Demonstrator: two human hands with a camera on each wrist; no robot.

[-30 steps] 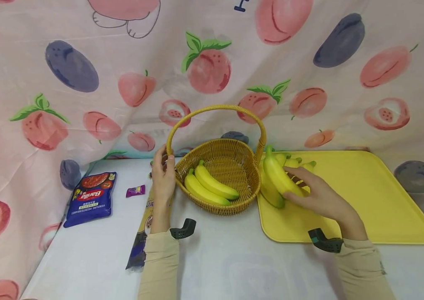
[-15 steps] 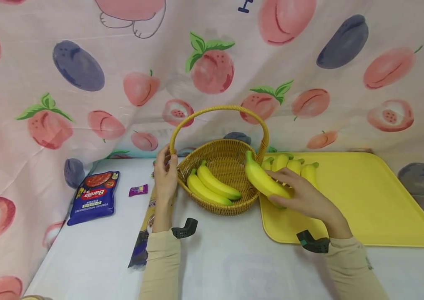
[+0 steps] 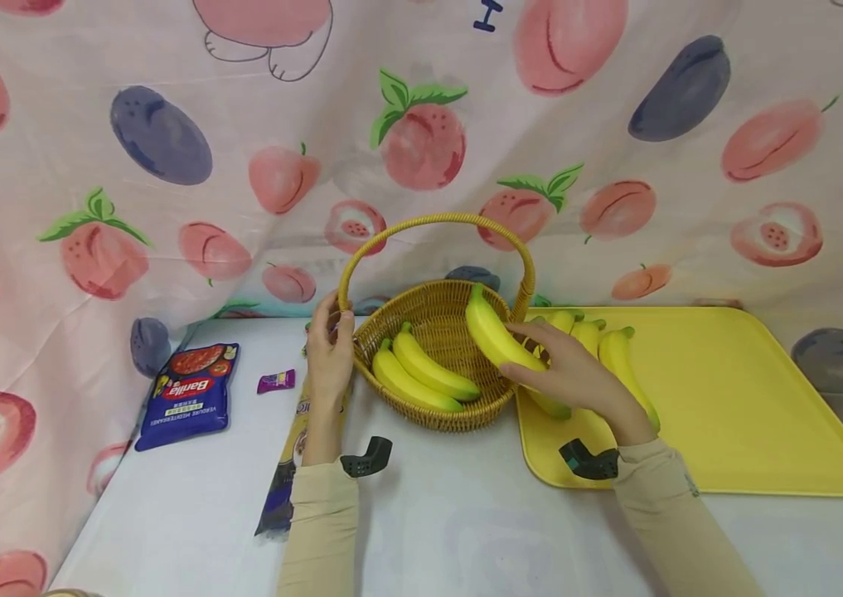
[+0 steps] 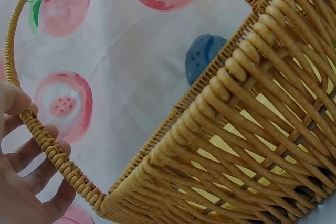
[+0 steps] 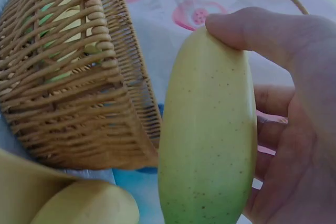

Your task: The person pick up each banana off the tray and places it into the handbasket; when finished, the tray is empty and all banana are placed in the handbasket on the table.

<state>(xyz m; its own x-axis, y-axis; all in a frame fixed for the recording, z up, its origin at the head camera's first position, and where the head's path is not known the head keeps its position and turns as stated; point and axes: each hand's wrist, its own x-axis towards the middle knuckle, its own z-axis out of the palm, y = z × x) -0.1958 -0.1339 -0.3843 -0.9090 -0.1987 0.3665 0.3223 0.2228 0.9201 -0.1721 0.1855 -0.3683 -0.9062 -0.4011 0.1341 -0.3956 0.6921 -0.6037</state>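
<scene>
My left hand (image 3: pixel 330 361) grips the handle of the wicker basket (image 3: pixel 458 323) near its left base. In the left wrist view, the thumb and fingers (image 4: pixel 58 195) lie around the woven handle. Two yellow bananas (image 3: pixel 432 369) lie side by side inside the basket. Above the basket's right side, my right hand (image 3: pixel 570 369) holds another banana (image 3: pixel 491 327), its stem end up and tilted left. The right wrist view has the thumb on one side of this banana (image 5: pixel 207 129) and fingers behind it, outside the basket wall (image 5: pixel 73 87).
A yellow tray (image 3: pixel 749 398) stands right of the basket, with several bananas (image 3: pixel 618 356) on its left part. Left of the basket lie a blue Barilla pouch (image 3: pixel 190 394), a small purple packet (image 3: pixel 276 381) and a long packet (image 3: pixel 279 489) partly under my left arm. A fruit-print cloth hangs behind.
My right hand has carried the banana left from above the tray to above the basket's right side. My left hand has stayed on the basket handle.
</scene>
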